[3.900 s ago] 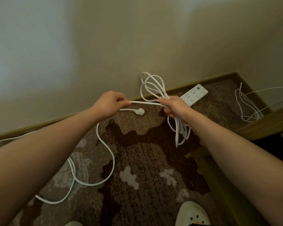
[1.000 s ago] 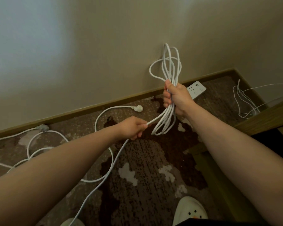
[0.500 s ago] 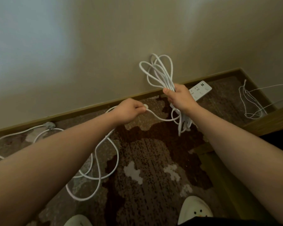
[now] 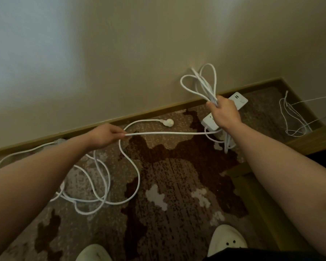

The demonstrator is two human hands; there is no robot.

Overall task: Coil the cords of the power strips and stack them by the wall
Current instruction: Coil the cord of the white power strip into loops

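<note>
the left hand (image 4: 104, 135) has moved out from the bundle, pinching the cord (image 4: 167, 133) taut; the right hand (image 4: 224, 113) stays clamped on the coil (image 4: 201, 85) above the power strip (image 4: 240, 99) by the wall: another loop is ready, much slack remains on the floor.

The cord (image 4: 169, 133) looks like smooth white plastic sheathing with a faint sheen, as do the coiled loops (image 4: 201, 83). The power strip (image 4: 240, 100) has a smooth white plastic shell, fairly matt. The plug (image 4: 168, 122) is rounded white plastic. The carpet (image 4: 167, 176) is a rough, low woven pile in mottled brown and beige, matt throughout. The baseboard (image 4: 139, 114) looks like smooth wood or wood-look trim with a dull finish. The wall (image 4: 120, 53) is flat, matt paint. The shoes (image 4: 227, 240) appear to be smooth, matt white foam or rubber.
</note>
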